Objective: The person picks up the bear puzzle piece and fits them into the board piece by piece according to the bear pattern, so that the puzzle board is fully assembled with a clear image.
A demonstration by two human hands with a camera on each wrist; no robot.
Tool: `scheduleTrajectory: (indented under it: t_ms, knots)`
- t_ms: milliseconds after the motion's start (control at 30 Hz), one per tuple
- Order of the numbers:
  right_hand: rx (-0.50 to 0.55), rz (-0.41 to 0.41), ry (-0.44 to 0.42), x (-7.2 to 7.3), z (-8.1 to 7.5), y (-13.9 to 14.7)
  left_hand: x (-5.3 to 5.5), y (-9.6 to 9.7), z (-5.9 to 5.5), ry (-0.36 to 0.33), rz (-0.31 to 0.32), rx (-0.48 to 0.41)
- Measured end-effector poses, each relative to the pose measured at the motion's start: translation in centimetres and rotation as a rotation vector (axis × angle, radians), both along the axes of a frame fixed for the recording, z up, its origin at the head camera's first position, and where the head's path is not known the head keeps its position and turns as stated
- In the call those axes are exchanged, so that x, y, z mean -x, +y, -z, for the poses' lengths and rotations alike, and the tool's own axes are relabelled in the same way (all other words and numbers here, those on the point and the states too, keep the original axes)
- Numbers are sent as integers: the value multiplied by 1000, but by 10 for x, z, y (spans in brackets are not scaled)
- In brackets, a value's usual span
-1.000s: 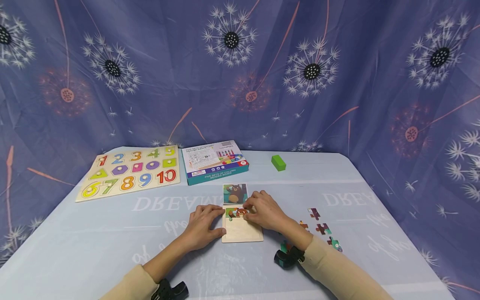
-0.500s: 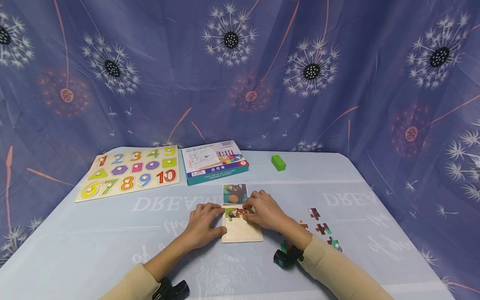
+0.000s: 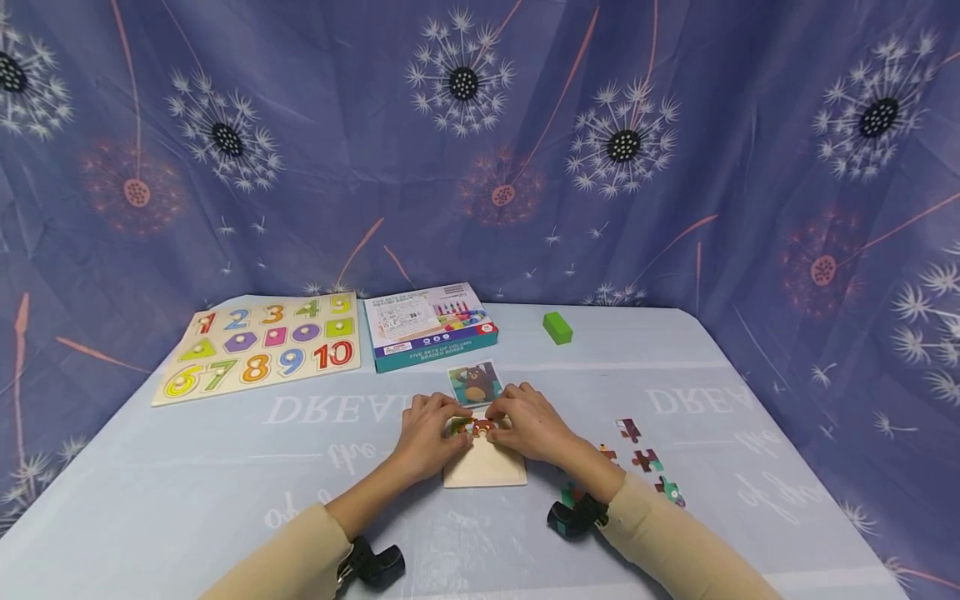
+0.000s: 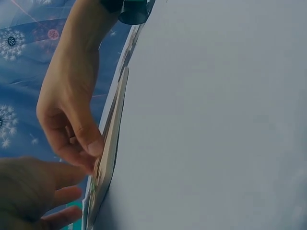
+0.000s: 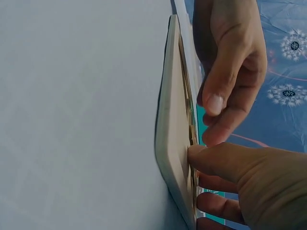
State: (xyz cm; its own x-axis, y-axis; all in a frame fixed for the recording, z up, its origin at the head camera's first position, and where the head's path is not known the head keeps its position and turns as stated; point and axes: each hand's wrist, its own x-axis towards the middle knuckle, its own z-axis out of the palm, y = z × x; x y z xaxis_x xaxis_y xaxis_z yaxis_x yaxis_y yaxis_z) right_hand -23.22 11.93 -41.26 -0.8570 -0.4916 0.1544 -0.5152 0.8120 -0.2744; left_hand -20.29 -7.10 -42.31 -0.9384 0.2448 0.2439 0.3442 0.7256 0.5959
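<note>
A small wooden puzzle board (image 3: 484, 468) lies in the middle of the table, with bear puzzle pieces (image 3: 483, 427) along its far edge. My right hand (image 3: 531, 423) pinches a piece at the far right of the board between thumb and index finger; the fingers hide much of it. From the left, my left hand (image 3: 431, 437) reaches over the far left corner, its fingers loosely bent near the pieces. In the right wrist view, the left hand (image 5: 235, 72) has its thumb and fingertips apart. A bear picture card (image 3: 477, 383) lies tilted just beyond the board.
Loose puzzle pieces (image 3: 647, 458) lie to the right, some partly behind the right forearm. A number board (image 3: 262, 348) and a flat box (image 3: 431, 323) stand at the back left. A green block (image 3: 557, 327) sits at the back.
My left hand has moved right, from the board's left edge to over the pieces at its far side. The picture card has turned and shifted slightly right. The right hand stays almost in place.
</note>
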Motion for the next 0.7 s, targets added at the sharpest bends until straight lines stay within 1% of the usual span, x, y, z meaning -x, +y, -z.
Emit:
scheduleTrajectory:
  t_ms: [200,467,700]
  knots:
    - [5,-3,1,-1,1,0,4,7,2,-8,-23,-30]
    - [18,-6,-1,0,2,1,6,10,4,-31,-48,-50]
    - [25,1,-13,-1,1,1,6,12,5,-19,-58,-35]
